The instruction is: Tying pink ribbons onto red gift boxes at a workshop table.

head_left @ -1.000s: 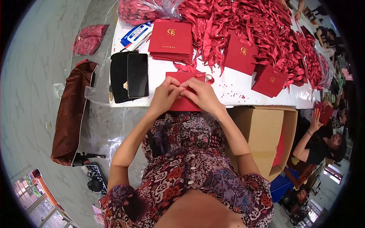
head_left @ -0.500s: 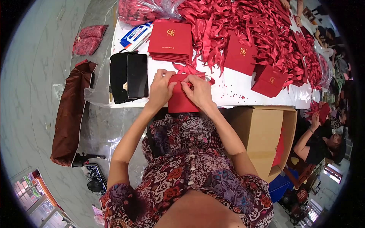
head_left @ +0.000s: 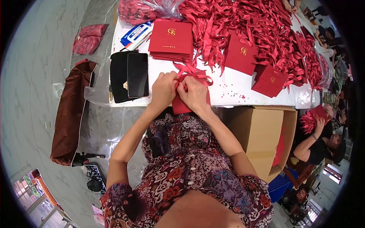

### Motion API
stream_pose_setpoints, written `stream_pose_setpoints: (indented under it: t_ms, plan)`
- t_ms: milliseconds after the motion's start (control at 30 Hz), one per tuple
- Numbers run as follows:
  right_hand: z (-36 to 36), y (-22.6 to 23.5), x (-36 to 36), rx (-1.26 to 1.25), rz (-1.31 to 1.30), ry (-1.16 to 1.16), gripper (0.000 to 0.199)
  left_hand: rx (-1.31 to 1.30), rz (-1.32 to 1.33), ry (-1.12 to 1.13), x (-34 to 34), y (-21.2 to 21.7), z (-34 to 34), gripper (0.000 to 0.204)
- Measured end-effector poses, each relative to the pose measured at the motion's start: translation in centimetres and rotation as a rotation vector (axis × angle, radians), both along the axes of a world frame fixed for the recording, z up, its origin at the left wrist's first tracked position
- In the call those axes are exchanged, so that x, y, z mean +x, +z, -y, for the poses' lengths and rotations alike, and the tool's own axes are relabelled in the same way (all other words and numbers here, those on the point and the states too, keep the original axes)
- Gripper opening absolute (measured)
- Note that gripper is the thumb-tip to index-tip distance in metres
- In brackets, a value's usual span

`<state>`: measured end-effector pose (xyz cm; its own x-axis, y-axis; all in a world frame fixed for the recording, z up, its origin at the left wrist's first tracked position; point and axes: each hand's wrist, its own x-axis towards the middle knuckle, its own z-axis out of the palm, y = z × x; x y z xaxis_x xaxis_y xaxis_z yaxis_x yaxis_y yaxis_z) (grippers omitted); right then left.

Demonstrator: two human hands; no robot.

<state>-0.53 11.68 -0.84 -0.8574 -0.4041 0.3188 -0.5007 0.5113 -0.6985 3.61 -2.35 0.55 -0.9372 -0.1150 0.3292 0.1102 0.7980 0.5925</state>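
At the front edge of the white table lies a small red paper bag [head_left: 181, 107], partly over the edge and against my clothes. Across its top runs a red satin ribbon [head_left: 205, 78], looping out past my knuckles. My left hand [head_left: 163, 89] is closed, its fingertips pinching the ribbon near the bag's upper left. Right beside it, my right hand [head_left: 194, 93] is curled, thumb and finger also gripping ribbon. The fingertips nearly meet, and they hide the exact point where ribbon and bag join.
Beyond my hands stand a stack of red bags [head_left: 170, 40] and a heap of red ribbons [head_left: 243, 22]. A phone [head_left: 137, 75] lies on a black pouch to the left. Below the table's right side is an open cardboard box [head_left: 262, 133]. A co-worker [head_left: 304, 148] handles red items.
My hands have drawn closer together, the right one shifting left and curling more. The bag has moved slightly right, and more ribbon loops over its top.
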Motion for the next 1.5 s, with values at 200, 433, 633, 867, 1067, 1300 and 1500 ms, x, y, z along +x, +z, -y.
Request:
stream_pose_setpoints:
  t_ms: [200, 433, 633, 867, 1067, 1300, 1500]
  plan:
    - [-0.1, 0.1, 0.3, -0.020, -0.089, 0.013, 0.018, 0.245, 0.104, -0.022, -0.3, -0.3, 1.0, 0.015]
    - [-0.3, 0.6, 0.3, -0.038, -0.041, 0.043, 0.017, 0.457, 0.260, -0.038, -0.4, -0.1, 1.3, 0.015]
    - [-0.5, 1.1, -0.3, -0.061, 0.026, 0.072, 0.017, 0.228, 0.097, -0.044, -0.2, 0.8, 0.9, 0.014]
    - [-0.8, 1.2, -0.1, -0.117, 0.167, 0.100, 0.015, 0.420, 0.218, -0.032, -0.2, 0.7, 0.9, 0.012]
    - [-0.9, 1.2, -0.1, 0.015, -0.090, 0.154, 0.015, 0.214, 0.110, -0.055, -0.1, 0.8, 0.2, 0.009]
    - [-2.3, 4.0, -1.2, 0.102, 0.083, 0.185, 0.016, 0.159, 0.115, -0.015, -0.4, 0.8, 0.6, 0.014]
    - [-3.2, 3.7, -4.2, 0.119, 0.015, 0.194, 0.018, 0.108, 0.025, -0.062, 0.1, 0.6, -0.9, 0.015]
